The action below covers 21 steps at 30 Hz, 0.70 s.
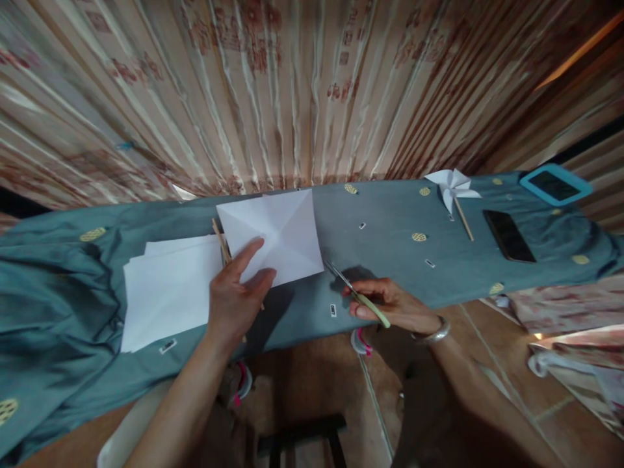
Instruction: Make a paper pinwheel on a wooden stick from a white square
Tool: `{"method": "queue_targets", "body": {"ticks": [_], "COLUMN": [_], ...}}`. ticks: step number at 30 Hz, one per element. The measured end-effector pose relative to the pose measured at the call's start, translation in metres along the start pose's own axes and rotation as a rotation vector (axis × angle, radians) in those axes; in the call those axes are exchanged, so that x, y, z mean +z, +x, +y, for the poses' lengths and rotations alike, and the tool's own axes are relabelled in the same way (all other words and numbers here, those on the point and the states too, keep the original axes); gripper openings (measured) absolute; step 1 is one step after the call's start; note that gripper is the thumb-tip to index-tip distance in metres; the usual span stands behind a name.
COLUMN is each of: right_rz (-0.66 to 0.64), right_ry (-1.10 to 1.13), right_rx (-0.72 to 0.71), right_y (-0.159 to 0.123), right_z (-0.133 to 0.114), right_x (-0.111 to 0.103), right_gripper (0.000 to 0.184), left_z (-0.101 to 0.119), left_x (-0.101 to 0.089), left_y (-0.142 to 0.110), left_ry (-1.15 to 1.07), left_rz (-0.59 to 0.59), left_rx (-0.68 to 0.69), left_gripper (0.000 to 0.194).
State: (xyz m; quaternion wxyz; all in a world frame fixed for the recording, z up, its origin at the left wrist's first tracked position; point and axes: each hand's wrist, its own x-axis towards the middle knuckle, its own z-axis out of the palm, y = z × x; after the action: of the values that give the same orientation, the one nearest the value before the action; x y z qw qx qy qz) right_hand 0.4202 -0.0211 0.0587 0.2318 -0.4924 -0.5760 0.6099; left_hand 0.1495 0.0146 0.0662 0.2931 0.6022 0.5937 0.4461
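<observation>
My left hand grips a white square sheet of paper at its lower left, thumb and forefinger lying over the top face. Diagonal creases cross the sheet and meet near its middle. In my right hand is a pair of scissors with pale green handles. The blades point up and left, with the tips close to the sheet's lower right corner; whether they touch it I cannot tell. Left of my left hand lies a stack of white paper. Thin wooden sticks lie partly hidden under the creased sheet and hand.
A white paper pinwheel on a stick lies at the back right of the cloth-covered table. Beside it are a black phone and a blue-framed device. A patterned curtain hangs behind. A dark stool shows below.
</observation>
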Motion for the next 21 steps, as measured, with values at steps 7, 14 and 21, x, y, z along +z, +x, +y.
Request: {"method": "queue_targets", "body": {"ticks": [7, 14, 21], "right_rz": [-0.076, -0.083, -0.071], "right_ry": [-0.087, -0.059, -0.076], "right_rx": [0.030, 0.016, -0.032], "right_y": [-0.009, -0.011, -0.013], "right_z": [0.001, 0.000, 0.002], "right_x": [-0.002, -0.002, -0.005], "right_gripper": [0.041, 0.043, 0.047], "left_z": [0.012, 0.022, 0.030], "left_x": [-0.005, 0.001, 0.002], "left_y": [-0.005, -0.004, -0.006], "left_ry": [-0.035, -0.071, -0.059], "left_rz": [0.011, -0.047, -0.074], "left_rx": [-0.080, -0.151, -0.171], "left_gripper": [0.047, 0.047, 0.047]}}
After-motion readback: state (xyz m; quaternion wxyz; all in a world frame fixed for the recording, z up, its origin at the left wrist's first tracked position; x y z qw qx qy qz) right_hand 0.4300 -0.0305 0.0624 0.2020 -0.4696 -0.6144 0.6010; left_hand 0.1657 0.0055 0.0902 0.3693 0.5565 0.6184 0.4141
